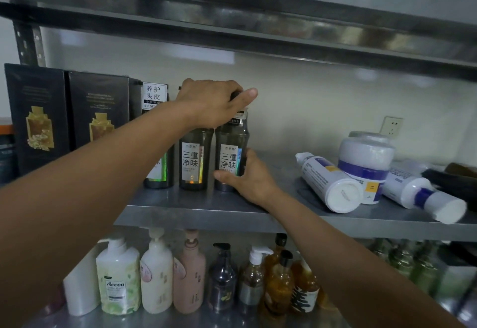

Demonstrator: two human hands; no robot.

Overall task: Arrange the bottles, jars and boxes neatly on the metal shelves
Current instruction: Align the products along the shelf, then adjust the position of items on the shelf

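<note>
The dark bottle point(231, 152) is stood upright, long axis vertical and label outward, rightmost of 3 on the metal shelf point(196, 208). Its base is held in the right hand's point(247, 177) grip. Its pump top is clasped by the left hand point(211, 103). 2 white bottles point(327, 183) are laid sideways nearby.

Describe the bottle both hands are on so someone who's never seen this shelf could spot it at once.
On the middle metal shelf, right of the two black boxes, three dark bottles stand in a row. It is the rightmost dark bottle, the left hand over its cap and the right hand round its base. Only its white label has a blue edge strip.
</note>
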